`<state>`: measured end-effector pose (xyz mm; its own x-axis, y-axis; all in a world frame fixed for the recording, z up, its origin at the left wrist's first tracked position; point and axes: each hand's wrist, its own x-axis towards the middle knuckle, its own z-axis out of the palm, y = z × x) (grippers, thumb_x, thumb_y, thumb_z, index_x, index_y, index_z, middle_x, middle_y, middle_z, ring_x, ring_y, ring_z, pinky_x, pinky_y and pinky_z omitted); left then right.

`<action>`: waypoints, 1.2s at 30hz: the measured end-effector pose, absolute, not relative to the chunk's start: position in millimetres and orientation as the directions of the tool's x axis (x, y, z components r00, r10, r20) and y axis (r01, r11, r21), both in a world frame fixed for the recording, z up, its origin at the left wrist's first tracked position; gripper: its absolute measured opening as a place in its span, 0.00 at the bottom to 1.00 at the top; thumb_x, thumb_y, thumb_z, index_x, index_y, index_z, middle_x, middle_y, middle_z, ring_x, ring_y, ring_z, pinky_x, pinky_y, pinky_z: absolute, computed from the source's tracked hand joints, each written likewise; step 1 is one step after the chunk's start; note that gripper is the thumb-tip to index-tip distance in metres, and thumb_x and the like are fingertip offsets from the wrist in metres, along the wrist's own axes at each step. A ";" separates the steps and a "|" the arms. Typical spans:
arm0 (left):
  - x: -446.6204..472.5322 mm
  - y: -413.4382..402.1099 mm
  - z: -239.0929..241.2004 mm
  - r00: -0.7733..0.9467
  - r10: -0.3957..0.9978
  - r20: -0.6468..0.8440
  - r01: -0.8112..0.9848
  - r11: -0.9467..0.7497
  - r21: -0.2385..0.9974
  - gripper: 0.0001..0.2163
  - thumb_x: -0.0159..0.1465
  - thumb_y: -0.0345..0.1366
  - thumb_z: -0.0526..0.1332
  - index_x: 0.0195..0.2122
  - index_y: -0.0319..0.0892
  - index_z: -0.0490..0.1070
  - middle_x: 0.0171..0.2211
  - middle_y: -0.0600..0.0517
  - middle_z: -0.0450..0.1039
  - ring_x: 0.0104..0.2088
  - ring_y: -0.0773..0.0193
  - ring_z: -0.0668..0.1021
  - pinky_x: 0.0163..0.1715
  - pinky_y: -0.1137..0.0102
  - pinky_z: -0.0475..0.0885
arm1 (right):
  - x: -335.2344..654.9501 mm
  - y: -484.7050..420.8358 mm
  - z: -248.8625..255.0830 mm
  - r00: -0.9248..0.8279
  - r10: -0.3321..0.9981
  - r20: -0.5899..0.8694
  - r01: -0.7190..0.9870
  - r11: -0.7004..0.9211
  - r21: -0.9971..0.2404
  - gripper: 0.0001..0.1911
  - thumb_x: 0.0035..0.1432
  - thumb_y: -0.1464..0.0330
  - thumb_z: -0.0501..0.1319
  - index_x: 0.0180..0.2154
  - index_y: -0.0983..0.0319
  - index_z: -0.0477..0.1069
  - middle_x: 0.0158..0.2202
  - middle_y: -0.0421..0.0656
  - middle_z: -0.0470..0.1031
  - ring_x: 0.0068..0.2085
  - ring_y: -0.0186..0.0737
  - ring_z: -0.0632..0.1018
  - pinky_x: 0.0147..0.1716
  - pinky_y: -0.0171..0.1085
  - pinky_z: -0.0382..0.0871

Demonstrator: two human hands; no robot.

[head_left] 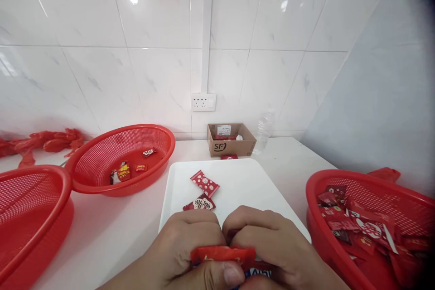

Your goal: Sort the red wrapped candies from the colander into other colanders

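My left hand (190,244) and my right hand (268,244) meet over the near end of a white tray (238,176). Both are closed around small red snack packets (222,253), with a blue and white printed part showing below; how many there are I cannot tell. The left thumb presses across the front of them. Just beyond my fingers, two wrapped snacks lie on the tray: a red packet with white dots (205,184) and a dark red one with a cream label (200,204), touching each other.
At right, a red basket (319,179) holds many packets. At left, another red basket (163,133) has several snacks inside, beside a nearer red basket (64,226). Behind the tray stand a cardboard box (234,147) and a clear plastic bottle (264,131). Red plastic bags (57,142) lie far left.
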<state>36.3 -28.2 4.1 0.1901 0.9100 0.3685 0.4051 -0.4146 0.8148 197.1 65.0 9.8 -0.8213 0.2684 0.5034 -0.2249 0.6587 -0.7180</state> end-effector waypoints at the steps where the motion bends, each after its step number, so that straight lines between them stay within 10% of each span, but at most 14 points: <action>1: 36.0 -27.8 4.2 0.194 0.906 0.377 0.397 -0.424 0.814 0.20 0.68 0.49 0.50 0.23 0.42 0.59 0.24 0.52 0.65 0.28 0.65 0.70 0.28 0.71 0.64 | 197.0 64.8 10.5 -0.825 0.274 0.495 -0.212 0.662 -0.719 0.19 0.64 0.56 0.55 0.25 0.61 0.66 0.29 0.39 0.70 0.30 0.29 0.73 0.30 0.26 0.68; 36: 40.4 -28.1 -1.4 -0.057 0.876 0.478 0.432 -0.410 0.803 0.14 0.67 0.47 0.54 0.32 0.43 0.68 0.25 0.55 0.67 0.25 0.68 0.69 0.25 0.74 0.64 | 197.5 66.1 11.0 -0.766 0.363 0.530 -0.156 0.695 -0.702 0.11 0.64 0.65 0.58 0.33 0.61 0.76 0.33 0.44 0.75 0.32 0.34 0.77 0.30 0.30 0.72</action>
<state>40.4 -28.1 -1.4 -0.0573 0.8763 0.4783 0.4318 -0.4102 0.8033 197.5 66.1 11.0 -0.7659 0.3635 0.5303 -0.1557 0.6955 -0.7015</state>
